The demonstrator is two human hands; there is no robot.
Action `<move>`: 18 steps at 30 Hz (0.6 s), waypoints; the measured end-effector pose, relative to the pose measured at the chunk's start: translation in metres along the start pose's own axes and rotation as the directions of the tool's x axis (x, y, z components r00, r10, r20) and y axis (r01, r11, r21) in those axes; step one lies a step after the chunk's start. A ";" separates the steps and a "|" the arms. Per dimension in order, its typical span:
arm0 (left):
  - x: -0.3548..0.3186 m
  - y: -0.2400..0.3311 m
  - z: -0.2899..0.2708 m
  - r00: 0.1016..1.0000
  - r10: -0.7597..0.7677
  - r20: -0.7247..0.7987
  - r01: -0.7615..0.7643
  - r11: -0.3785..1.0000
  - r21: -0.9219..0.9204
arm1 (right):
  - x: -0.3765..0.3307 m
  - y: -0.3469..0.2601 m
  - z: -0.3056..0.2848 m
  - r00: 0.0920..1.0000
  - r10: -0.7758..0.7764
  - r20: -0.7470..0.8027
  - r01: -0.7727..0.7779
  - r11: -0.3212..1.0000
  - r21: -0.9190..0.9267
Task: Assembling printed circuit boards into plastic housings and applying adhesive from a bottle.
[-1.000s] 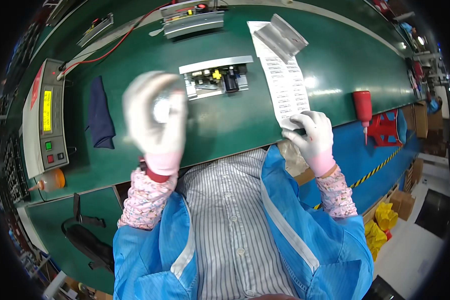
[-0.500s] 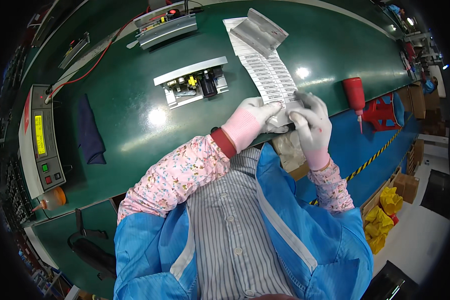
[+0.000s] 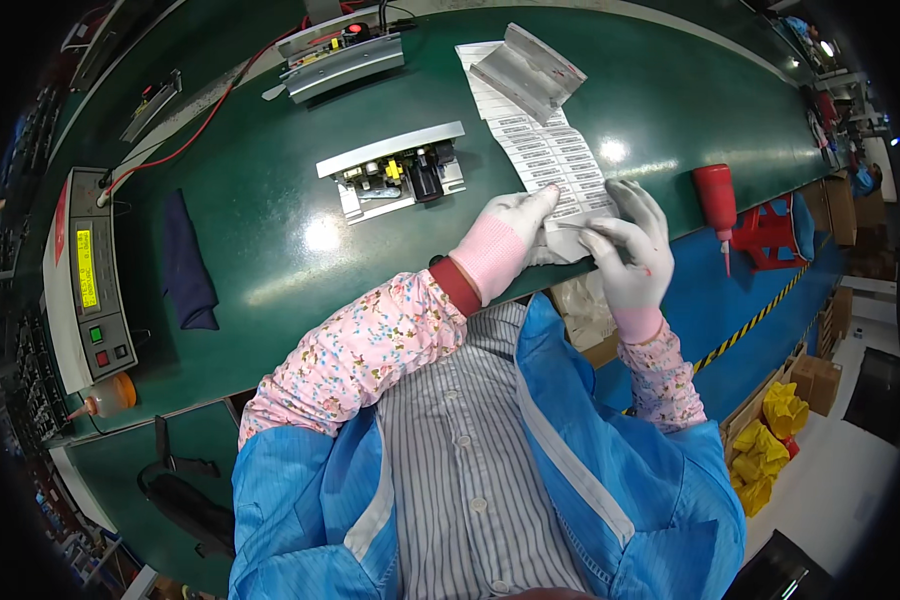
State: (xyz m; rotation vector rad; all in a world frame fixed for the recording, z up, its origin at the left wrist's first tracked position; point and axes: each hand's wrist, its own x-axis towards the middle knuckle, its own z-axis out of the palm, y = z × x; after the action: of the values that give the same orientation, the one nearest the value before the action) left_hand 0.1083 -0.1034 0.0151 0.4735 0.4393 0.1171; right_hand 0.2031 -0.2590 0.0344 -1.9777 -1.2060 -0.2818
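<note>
Head view, looking straight down: I am seeing both gloved hands meeting at the near edge of the green table [image 3: 270, 230]. The left hand [image 3: 505, 235] is reaching across the body and pressing flat on the near end of the long label sheet [image 3: 555, 165], fingers stretched out, seemingly to pin the sheet so it does not slide. The right hand [image 3: 630, 245] is sitting just beside it, thumb and forefinger pinching at the sheet's near right corner, the other fingers spread; I judge it is lifting a single label, though whether one is free I cannot tell. So the hands are close together, neither closed around anything bulky.

The sheet is running away from me toward the far side, where a grey metal bracket [image 3: 530, 70] is lying on its far end, perhaps weighting it. Left of the sheet a circuit board with a metal rail [image 3: 395, 170] is lying well within reach. A red squeeze bottle [image 3: 715, 200] is standing right of the hands. Far left, a test meter [image 3: 85, 275] and a dark cloth [image 3: 185, 260] are lying well apart.
</note>
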 end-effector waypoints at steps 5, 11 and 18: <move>-0.031 0.056 0.018 0.984 -0.141 -0.114 0.121 0.046 0.992 | 0.020 -0.026 -0.021 0.924 0.383 0.005 -0.360 0.864 0.351; -0.072 0.087 -0.020 0.374 0.807 0.458 -0.532 -0.218 0.818 | 0.070 -0.057 0.002 0.811 0.499 0.305 -0.584 0.665 0.465; -0.060 0.092 -0.079 0.353 0.931 0.095 -0.466 0.087 0.880 | 0.119 -0.078 0.087 0.771 0.263 0.580 -0.571 0.691 0.444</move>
State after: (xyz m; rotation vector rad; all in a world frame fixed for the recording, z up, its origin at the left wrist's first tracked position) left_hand 0.0192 -0.0015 0.0181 1.6675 0.7430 1.1851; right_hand 0.1835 -0.0999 0.0809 -1.7032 -0.8905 0.8057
